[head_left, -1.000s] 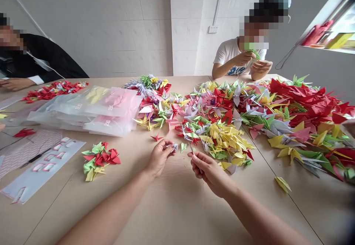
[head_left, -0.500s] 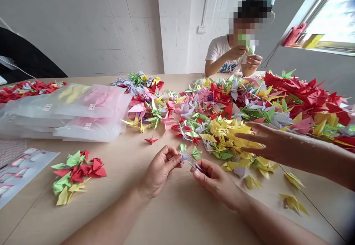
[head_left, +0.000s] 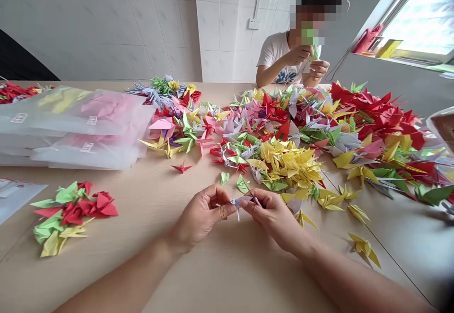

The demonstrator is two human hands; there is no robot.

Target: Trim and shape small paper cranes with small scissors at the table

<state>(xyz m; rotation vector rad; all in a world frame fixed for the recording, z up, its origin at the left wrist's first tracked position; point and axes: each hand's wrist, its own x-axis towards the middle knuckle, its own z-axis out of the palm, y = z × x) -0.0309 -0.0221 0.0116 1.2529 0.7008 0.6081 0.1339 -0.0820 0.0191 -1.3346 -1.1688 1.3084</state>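
Daylight enters from the window [head_left: 422, 24] at 2 o'clock, its glass nearly bleached white, leaving glare on the table [head_left: 404, 223] toward 4 o'clock. The hands [head_left: 202, 213] look crisp, with faint, soft shadows. The wall [head_left: 170, 10] at 11 o'clock appears greyer, its seams skewed. Dark smudges blur the right-hand edge.
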